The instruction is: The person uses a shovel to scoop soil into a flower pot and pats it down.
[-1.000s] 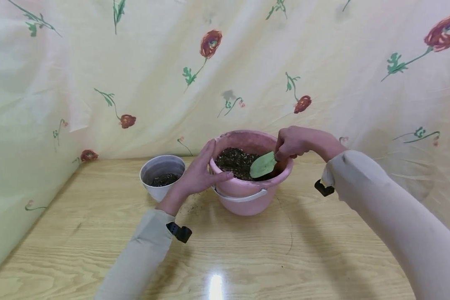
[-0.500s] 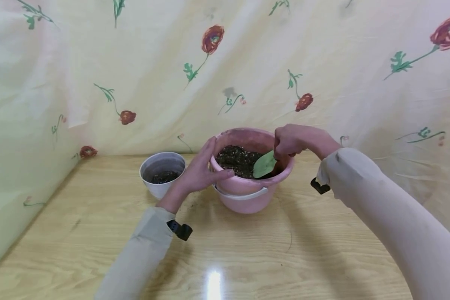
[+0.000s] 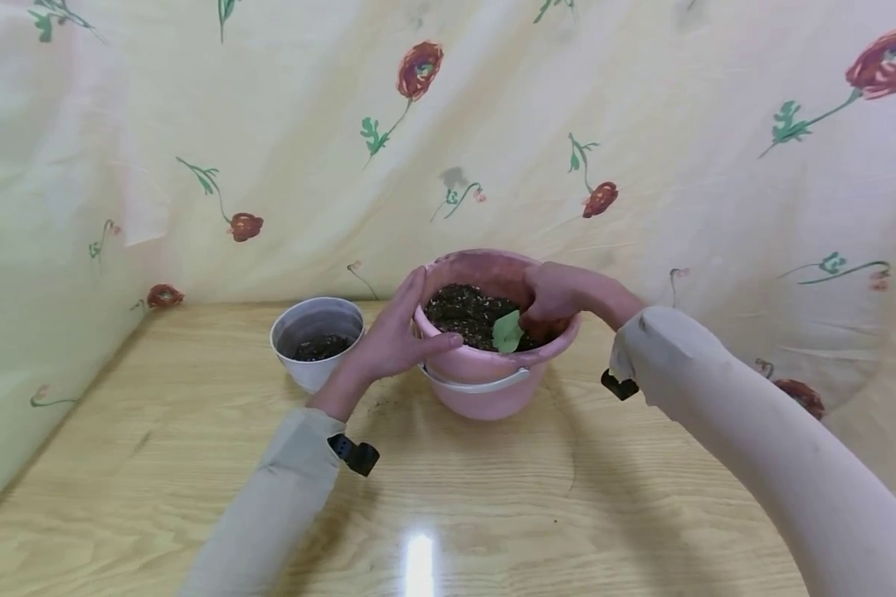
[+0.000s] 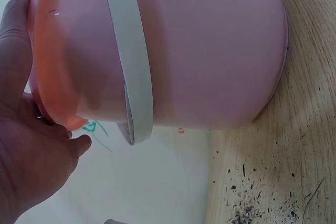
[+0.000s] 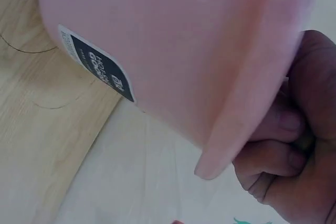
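Note:
A pink bucket (image 3: pixel 493 404) with a white handle (image 3: pixel 485 385) stands upright, dark soil (image 3: pixel 466 311) inside it. My left hand (image 3: pixel 388 344) holds the bucket's left rim, the thumb over its near edge; the left wrist view shows the fingers (image 4: pixel 50 132) just under the rim. At the right side, my right hand (image 3: pixel 560 292) reaches into the bucket and grips a green trowel (image 3: pixel 507 332). Its blade tilts down into the soil, the tip buried. In the right wrist view curled fingers (image 5: pixel 273 158) show beside the rim, and the trowel is mostly hidden.
Left of the bucket stands a white pot (image 3: pixel 304 375) with a little soil at its bottom, close to my left forearm. Soil crumbs (image 4: pixel 244 213) lie on the wooden table (image 3: pixel 493 514). A flowered cloth (image 3: pixel 306 99) hangs behind.
My right hand has moved left and lower into the bucket, and the trowel blade has sunk deeper into the soil. The left hand keeps its hold on the rim.

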The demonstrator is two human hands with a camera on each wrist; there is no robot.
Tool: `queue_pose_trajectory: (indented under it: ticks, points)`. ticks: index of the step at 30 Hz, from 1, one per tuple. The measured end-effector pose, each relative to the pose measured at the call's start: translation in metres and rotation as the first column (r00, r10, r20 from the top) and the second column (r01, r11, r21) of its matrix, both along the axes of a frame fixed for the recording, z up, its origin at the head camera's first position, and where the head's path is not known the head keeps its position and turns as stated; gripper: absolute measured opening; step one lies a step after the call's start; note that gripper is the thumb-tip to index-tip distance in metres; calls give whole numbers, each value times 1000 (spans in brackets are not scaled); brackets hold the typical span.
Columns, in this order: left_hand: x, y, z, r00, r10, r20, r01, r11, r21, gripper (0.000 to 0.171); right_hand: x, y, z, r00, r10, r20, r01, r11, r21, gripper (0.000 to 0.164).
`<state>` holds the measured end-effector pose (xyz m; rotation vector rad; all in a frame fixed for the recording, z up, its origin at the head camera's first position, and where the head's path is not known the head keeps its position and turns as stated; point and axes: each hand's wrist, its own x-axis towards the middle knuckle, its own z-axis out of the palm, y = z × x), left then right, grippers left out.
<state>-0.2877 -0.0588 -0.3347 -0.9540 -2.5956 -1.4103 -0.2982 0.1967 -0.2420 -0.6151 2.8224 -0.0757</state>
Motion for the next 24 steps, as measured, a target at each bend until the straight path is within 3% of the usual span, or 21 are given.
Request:
queue_pose_trajectory:
  ticks: [11,24]
  points:
    - [1,-3,-3,1000,23,-3,-23,1000,9,113,-5,0,-6,997,-23,68,30,994,-107,13]
    - [-2,0,-4,999,-19,-35,21,999,41,113,-2,6,-7,990,-59,127,85,974,-212,17]
